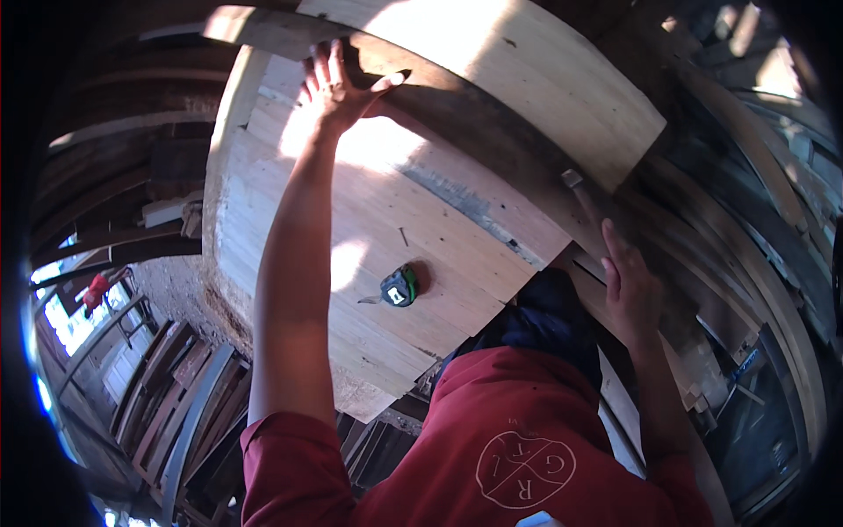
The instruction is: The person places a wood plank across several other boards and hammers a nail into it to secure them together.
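My left hand (334, 88) reaches to the far side of the pale wooden panel (351, 211), its fingers spread over a long dark plank (492, 123). The thumb points right along that plank. On the right, my right hand (628, 285) is closed on what looks like a hammer (584, 198), with one finger stretched out toward its square metal end. Shadow hides part of that grip. A green and black tape measure (399, 286) rests on the panel, its tab out to the left. One nail (404, 235) lies just beyond it.
Another pale board (562, 88) lies beyond the dark plank. Stacked timber (176, 395) stands at lower left, and long curved-looking boards (738, 263) fill the right. A person in red (95, 294) is far off at left. Bright sunlight patches fall on the wood.
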Demonstrator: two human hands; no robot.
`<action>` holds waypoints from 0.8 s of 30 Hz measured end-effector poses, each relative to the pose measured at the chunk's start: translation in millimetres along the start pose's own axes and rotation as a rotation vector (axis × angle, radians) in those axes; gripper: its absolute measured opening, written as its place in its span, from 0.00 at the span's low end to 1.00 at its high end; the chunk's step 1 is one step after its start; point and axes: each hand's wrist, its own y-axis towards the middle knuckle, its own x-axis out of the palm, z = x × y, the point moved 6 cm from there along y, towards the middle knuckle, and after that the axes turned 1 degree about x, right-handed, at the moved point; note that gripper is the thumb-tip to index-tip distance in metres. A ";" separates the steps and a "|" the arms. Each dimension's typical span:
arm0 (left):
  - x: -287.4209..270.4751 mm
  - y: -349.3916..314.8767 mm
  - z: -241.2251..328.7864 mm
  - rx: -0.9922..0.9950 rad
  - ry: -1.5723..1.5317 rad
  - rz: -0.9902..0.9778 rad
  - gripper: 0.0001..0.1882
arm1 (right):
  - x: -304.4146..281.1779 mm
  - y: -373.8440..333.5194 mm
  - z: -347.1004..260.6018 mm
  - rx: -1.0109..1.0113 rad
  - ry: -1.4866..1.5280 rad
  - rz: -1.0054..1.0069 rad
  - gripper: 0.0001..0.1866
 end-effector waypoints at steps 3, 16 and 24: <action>9.4 -4.4 9.7 -0.008 -0.044 0.021 0.73 | -14.0 -8.0 -3.6 -0.009 0.157 0.130 0.30; 1.5 -2.9 12.2 0.023 -0.039 0.091 0.74 | -2.2 -9.0 8.3 0.025 0.044 0.046 0.29; -12.6 -48.1 14.9 -0.151 -0.164 0.204 0.53 | -28.2 2.2 5.9 -0.005 0.296 0.144 0.30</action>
